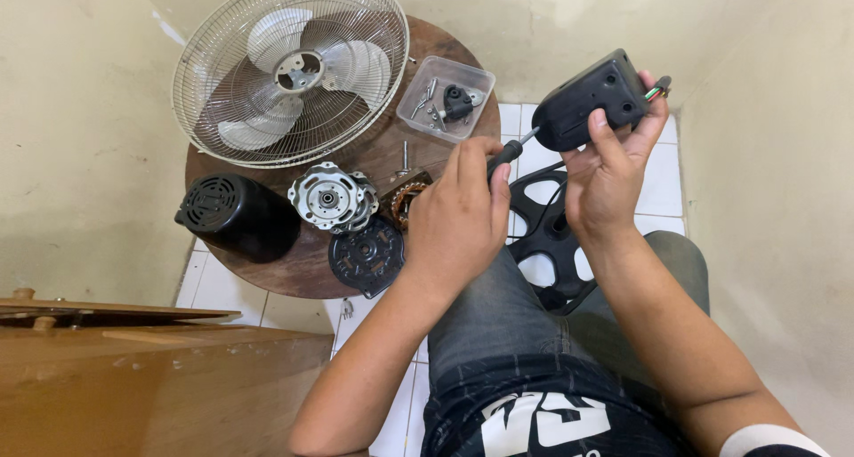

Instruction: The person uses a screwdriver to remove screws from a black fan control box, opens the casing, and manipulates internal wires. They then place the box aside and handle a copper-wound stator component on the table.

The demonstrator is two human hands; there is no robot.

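Note:
My right hand (614, 168) holds up a black plastic housing (594, 100), thumb across its face, with coloured wire ends showing past the fingers. My left hand (458, 217) grips a screwdriver (514, 148) whose tip touches the left end of the housing. Both hands hover above my lap and a black fan base (544, 230) on the tiled floor.
A round wooden table (405, 150) carries a white fan guard with blades (289, 70), a black motor cover (236, 215), a silver motor part (331, 197), a dark round plate (366, 254) and a clear box of small parts (445, 97). A wooden cabinet (151, 377) stands at the lower left.

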